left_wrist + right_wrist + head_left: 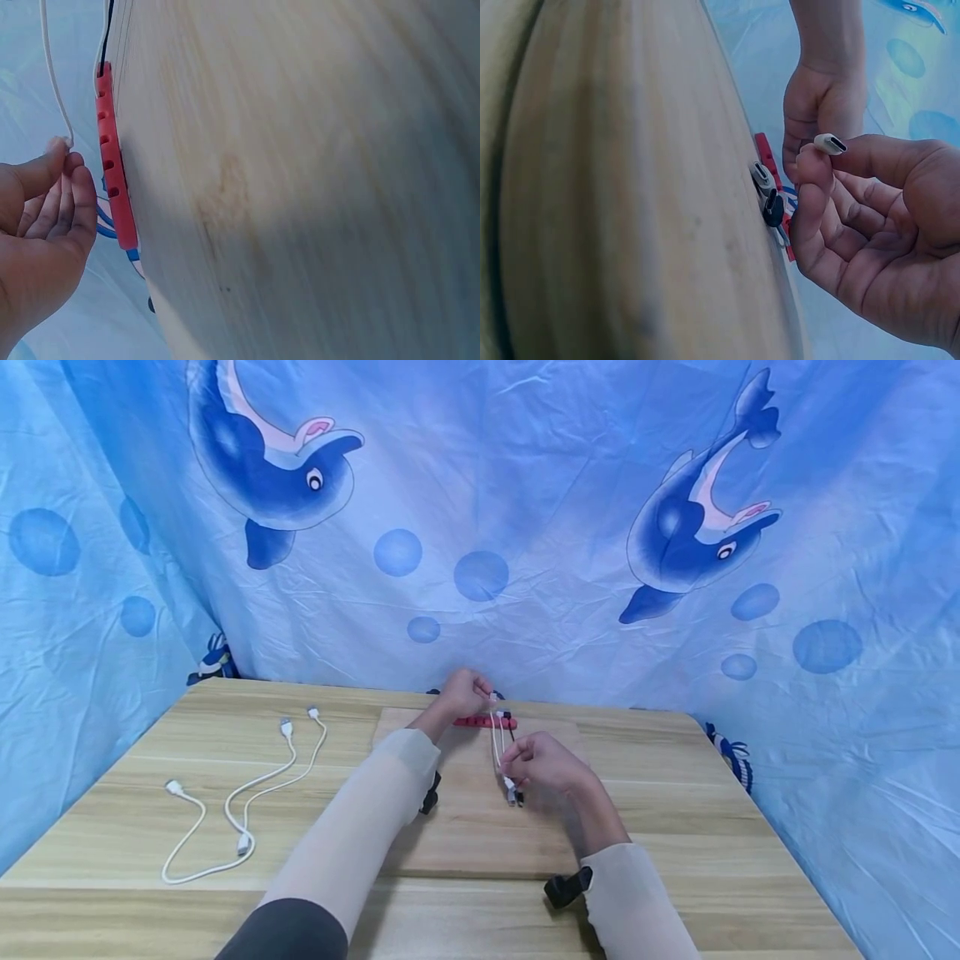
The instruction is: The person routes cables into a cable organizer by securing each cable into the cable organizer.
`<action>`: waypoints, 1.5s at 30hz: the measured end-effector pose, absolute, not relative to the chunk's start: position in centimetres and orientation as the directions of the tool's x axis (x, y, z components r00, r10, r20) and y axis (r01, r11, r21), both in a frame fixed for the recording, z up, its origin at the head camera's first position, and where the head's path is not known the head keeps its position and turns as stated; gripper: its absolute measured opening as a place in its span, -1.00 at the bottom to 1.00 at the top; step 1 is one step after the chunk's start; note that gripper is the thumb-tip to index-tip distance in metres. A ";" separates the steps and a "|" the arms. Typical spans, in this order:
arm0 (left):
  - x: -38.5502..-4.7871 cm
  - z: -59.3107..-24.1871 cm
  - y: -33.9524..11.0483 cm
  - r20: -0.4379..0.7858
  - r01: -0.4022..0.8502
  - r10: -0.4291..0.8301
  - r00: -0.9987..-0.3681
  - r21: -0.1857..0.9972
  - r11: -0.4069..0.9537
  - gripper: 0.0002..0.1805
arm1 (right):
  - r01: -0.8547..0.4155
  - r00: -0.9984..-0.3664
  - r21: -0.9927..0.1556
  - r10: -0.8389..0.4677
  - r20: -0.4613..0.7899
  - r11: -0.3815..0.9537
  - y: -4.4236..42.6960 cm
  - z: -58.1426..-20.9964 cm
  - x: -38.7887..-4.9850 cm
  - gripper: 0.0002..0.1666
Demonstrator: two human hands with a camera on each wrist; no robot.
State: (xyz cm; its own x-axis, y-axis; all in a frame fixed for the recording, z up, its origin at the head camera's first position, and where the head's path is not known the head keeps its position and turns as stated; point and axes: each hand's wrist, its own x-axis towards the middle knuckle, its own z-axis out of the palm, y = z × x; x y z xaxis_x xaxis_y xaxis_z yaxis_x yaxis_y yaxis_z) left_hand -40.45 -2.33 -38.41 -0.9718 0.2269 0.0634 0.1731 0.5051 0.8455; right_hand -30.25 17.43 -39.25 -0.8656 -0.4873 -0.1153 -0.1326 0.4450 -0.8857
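A red slotted strip lies near the back of a wooden board; a white and a black cable sit in slots at one end. Beyond the strip, my left hand pinches one end of another white cable between thumb and fingertips. Nearer the front, my right hand pinches that cable's other side by a white USB-C plug. Below it, a white plug and a black plug rest at the board.
On the table's left lie white cables with plugs at their ends. A blue curtain with dolphins hangs behind the table. Blue-and-white rope ties show at the left and right edges.
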 end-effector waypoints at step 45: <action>-41.6 -39.1 -1.8 0.038 0.221 0.274 -0.961 0.699 0.680 -0.90 | -0.107 -0.892 -0.822 -0.420 -0.170 0.559 16.6 -39.8 -30.3 -0.87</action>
